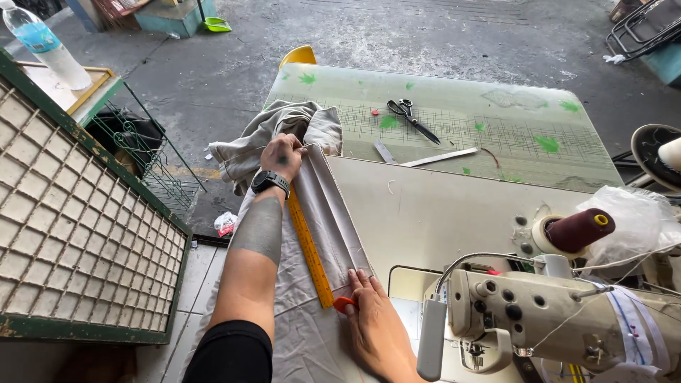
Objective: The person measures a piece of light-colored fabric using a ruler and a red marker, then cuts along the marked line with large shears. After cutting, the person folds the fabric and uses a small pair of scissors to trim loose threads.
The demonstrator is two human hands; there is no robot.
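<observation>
Grey fabric [333, 213] lies folded over the left edge of the sewing table [425, 206], bunching up at the far end. A yellow ruler [309, 252] lies lengthwise on the fabric. My left hand [282, 156], with a black watch on the wrist, presses down on the far end of the ruler and fabric. Flat on the fabric at the near end of the ruler rests my right hand [376, 326], with a small orange piece of chalk [343, 304] at its fingertips.
A cream sewing machine [553, 319] stands at the right, with a maroon thread spool [578, 230] behind it. Black scissors [411, 117], a metal strip [440, 157] and a green-patterned tabletop lie beyond. A green-framed mesh rack [78, 234] and water bottle [46, 46] stand at left.
</observation>
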